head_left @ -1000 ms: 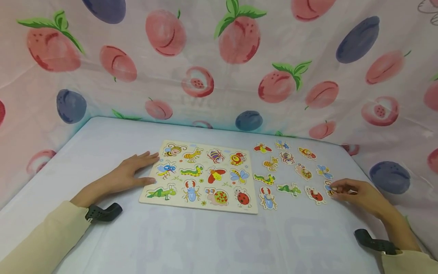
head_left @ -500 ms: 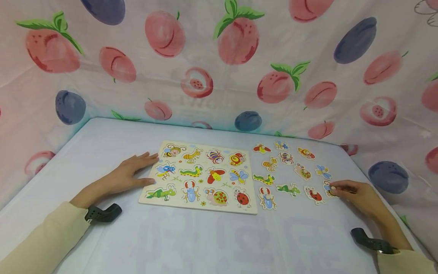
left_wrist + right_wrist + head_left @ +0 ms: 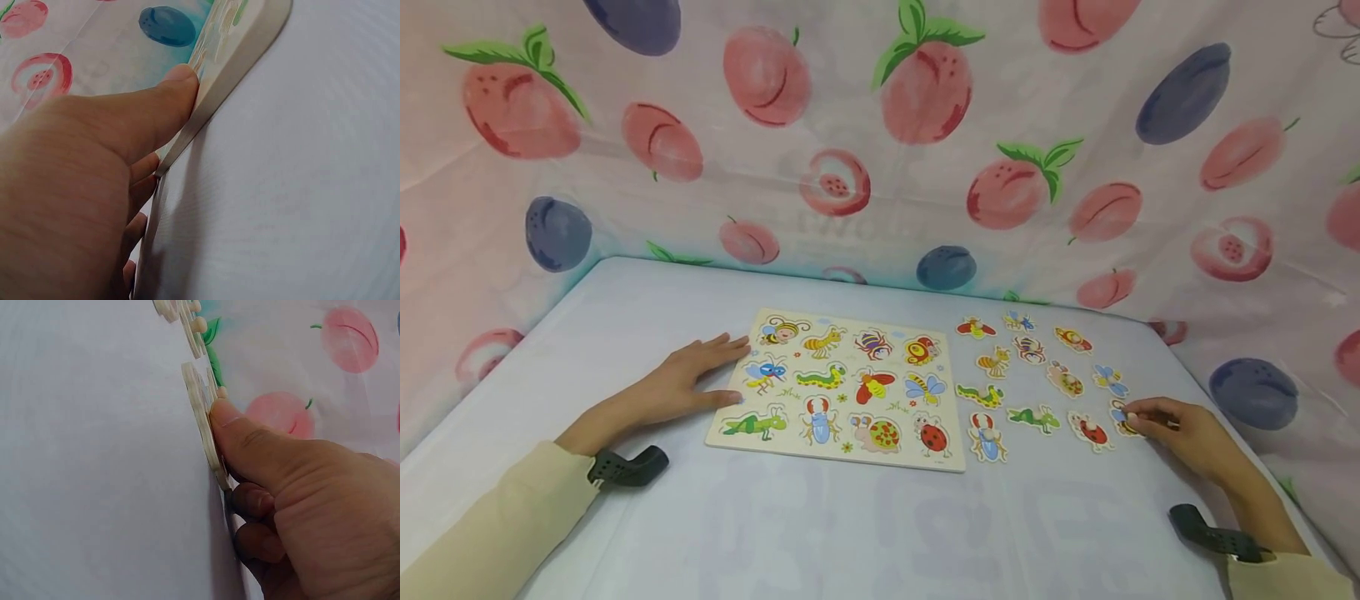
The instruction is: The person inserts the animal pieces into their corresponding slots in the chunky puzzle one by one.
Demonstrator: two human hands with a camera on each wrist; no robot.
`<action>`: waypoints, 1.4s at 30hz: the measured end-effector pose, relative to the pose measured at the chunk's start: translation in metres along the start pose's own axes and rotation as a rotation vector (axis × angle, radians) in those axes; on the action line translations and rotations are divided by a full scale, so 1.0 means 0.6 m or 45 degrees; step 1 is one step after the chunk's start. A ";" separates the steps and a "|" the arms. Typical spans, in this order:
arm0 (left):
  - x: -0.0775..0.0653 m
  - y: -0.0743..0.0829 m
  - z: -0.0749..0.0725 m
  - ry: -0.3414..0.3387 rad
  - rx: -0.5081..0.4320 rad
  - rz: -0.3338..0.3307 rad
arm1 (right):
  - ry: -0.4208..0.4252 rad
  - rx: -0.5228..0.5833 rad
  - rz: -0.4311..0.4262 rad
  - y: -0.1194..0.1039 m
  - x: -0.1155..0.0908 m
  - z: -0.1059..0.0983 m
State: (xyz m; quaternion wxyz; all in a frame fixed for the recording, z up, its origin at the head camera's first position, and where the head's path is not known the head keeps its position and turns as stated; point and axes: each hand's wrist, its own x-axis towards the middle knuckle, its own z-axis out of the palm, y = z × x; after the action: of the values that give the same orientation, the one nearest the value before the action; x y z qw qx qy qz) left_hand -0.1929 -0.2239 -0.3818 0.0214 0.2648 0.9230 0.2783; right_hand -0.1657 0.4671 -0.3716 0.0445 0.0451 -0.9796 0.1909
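On the table lies a wooden insect puzzle board (image 3: 848, 360) with printed insects in its recesses. My left hand (image 3: 681, 379) rests at its left edge, fingers extended; in the left wrist view the thumb (image 3: 169, 103) lies on the rim of the board (image 3: 247, 62). Right of the board, my right hand (image 3: 1180, 433) pinches the bee puzzle piece (image 3: 1121, 415) with thumb and fingertips. In the right wrist view that piece (image 3: 202, 419) lies flat at the tabletop, the thumb over its top and the other fingers curled beside it. The fingers partly cover the bee.
Loose knobbed pieces lie between board and right hand, among them a ladybug (image 3: 1091, 432), a grasshopper (image 3: 1033, 418), a stag beetle (image 3: 987, 437) and a caterpillar (image 3: 980, 395). A fruit-print cloth (image 3: 880, 200) stands along the back of the white table (image 3: 850, 533).
My right hand has shifted slightly left and its fingers have settled on the bee puzzle piece. The left hand and the board stay in place.
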 end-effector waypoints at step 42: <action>-0.002 0.003 0.002 0.010 -0.011 -0.011 | 0.025 -0.038 -0.243 -0.105 0.064 -0.058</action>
State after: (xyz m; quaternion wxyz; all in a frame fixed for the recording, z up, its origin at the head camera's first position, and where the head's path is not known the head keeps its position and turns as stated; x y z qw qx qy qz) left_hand -0.1909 -0.2227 -0.3822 0.0202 0.2596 0.9230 0.2833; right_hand -0.1944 0.4196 -0.3119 0.0729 0.1358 -0.9730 0.1716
